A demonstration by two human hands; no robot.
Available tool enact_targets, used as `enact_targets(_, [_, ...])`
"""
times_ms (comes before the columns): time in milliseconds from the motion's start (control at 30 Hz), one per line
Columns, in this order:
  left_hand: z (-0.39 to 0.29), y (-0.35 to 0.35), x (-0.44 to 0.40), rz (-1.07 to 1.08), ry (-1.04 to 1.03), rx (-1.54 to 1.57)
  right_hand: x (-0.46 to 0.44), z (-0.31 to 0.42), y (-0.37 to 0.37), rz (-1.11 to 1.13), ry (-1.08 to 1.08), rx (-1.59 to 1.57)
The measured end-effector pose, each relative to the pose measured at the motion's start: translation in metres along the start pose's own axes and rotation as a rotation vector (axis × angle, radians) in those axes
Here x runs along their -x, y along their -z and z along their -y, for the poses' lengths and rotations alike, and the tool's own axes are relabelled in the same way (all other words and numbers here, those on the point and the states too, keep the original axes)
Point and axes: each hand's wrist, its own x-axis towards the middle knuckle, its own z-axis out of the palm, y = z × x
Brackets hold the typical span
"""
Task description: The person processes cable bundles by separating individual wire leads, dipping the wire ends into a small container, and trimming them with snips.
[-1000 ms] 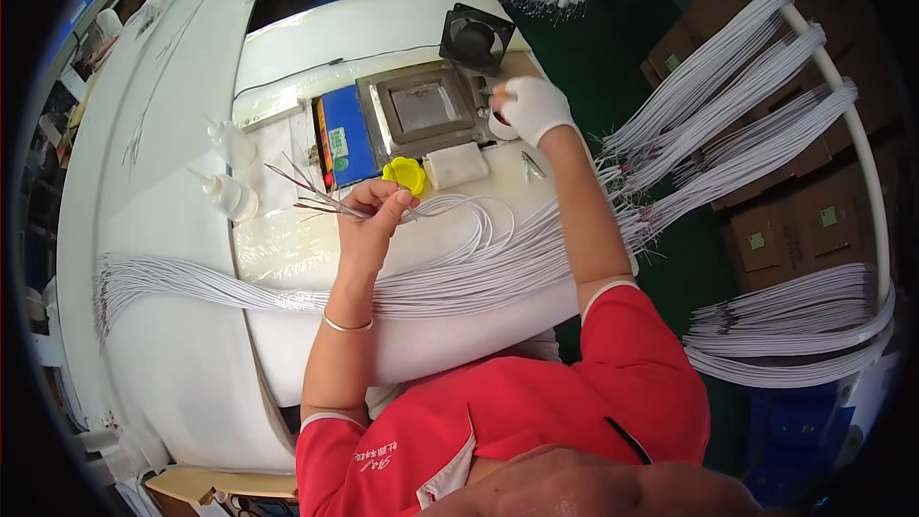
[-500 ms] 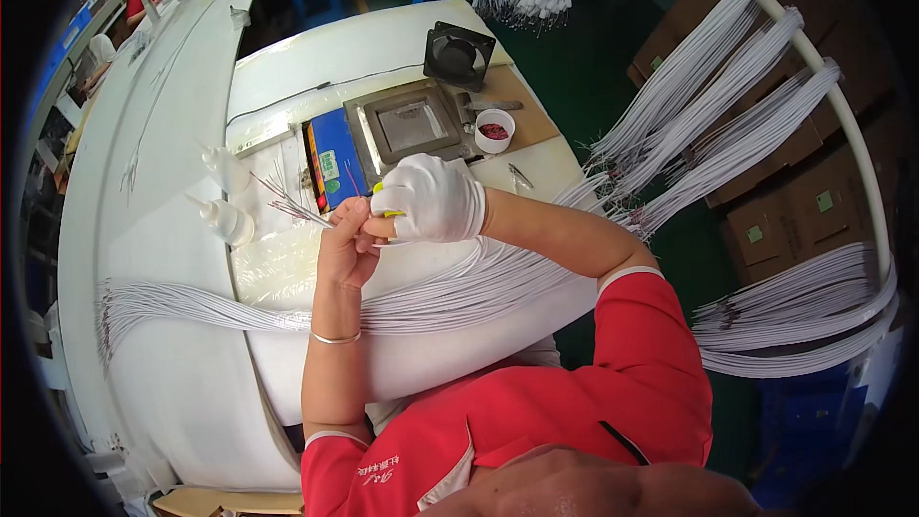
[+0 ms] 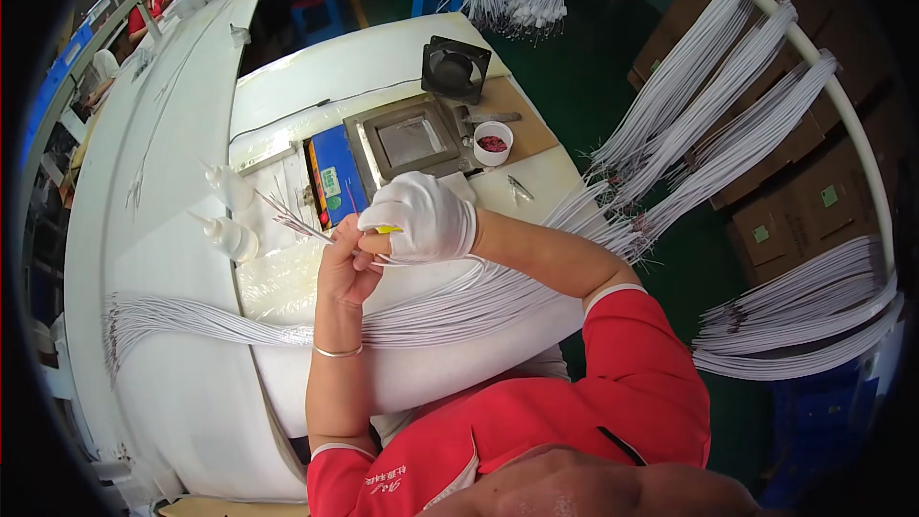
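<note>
My bare left hand (image 3: 347,266) is closed around a few white cables, whose stripped, thin wire ends (image 3: 292,217) fan out to its upper left. Pressed close against its fingertips is my right hand (image 3: 426,218), in a white glove with the thumb bare. Its fingers are curled in a pinch, and a small yellow piece (image 3: 388,229) shows between them; what it belongs to is hidden. Beneath both hands a long bundle of white cables (image 3: 431,311) lies across the table, its wire ends spread at the left.
Beyond my hands are a blue box (image 3: 337,168), a grey metal solder pot (image 3: 407,142), a white cup of red bits (image 3: 492,144) and a black fan (image 3: 455,69). Two white squeeze bottles (image 3: 230,237) stand left. Cable bundles hang from a rail (image 3: 852,124) at right. Other people sit far back.
The view has shifted slightly. My hands stay together at the cable ends; the gloved hand has turned a little, and less of the yellow piece shows.
</note>
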Motion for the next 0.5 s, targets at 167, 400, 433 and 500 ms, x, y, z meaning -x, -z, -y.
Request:
enact_targets(167, [0.002, 0.008, -0.002, 0.042, 0.005, 0.026, -0.005, 0.005, 0.005, -0.064, 0.016, 0.015])
enact_targets(400, [0.002, 0.0, 0.0, 0.053, 0.011, 0.015, 0.001, 0.01, 0.006, -0.059, -0.045, 0.036])
enact_targets(433, [0.002, 0.0, 0.0, 0.058, 0.016, 0.009, 0.0, 0.011, 0.006, -0.064, -0.047, 0.044])
enact_targets(500, [0.001, 0.005, 0.0, 0.07, 0.019, 0.015, -0.002, 0.014, 0.007, -0.084, -0.045, 0.04])
